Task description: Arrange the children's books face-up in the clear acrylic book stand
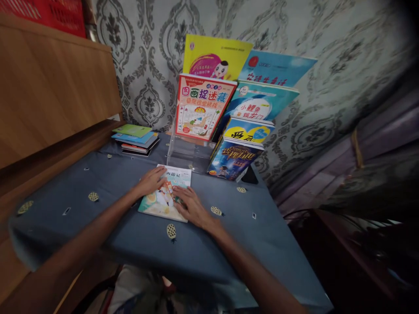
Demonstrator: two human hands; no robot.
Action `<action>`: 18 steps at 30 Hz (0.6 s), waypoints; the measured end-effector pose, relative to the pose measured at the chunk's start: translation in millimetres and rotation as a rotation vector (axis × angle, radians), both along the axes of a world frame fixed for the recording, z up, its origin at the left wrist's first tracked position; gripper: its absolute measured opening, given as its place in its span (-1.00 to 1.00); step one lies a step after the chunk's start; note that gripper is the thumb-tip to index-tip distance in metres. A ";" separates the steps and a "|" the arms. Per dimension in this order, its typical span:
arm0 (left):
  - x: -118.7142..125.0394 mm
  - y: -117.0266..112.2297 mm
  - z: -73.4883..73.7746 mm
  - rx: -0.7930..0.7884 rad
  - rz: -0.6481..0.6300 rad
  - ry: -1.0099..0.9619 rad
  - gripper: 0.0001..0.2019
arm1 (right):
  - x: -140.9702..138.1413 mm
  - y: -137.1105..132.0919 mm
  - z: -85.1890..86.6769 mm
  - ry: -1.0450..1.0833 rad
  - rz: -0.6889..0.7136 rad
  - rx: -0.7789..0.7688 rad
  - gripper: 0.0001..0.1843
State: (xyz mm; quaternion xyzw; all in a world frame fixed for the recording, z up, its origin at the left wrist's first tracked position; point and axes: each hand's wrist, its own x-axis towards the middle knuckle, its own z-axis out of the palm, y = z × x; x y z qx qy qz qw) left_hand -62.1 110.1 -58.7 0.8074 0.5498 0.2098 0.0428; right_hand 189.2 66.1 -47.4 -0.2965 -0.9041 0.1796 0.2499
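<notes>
A thin picture book [159,206] with a pale teal cover lies closed and flat on the blue tablecloth. My left hand [151,181] rests along its upper left edge, fingers stretched out over the cover. From the right, my right hand [194,208] lies across the book with its fingers spread on the cover. Neither hand grips the book, and together they hide parts of its picture. Just behind the book stands a clear stepped display rack [185,150], with a red-bordered book [203,107] on its left side.
On the rack's right side are a dark blue book [234,161], a yellow-and-blue book [245,131] and teal books [262,100]. A yellow-green book [212,50] stands at the back. Left lies a book stack [135,139]. A wooden cabinet [55,83] borders the table [131,231].
</notes>
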 end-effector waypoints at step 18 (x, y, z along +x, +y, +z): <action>4.2 3.1 -6.1 0.041 0.097 -0.024 -0.55 | -26.3 60.1 -5.3 -0.286 -0.447 -0.067 -0.44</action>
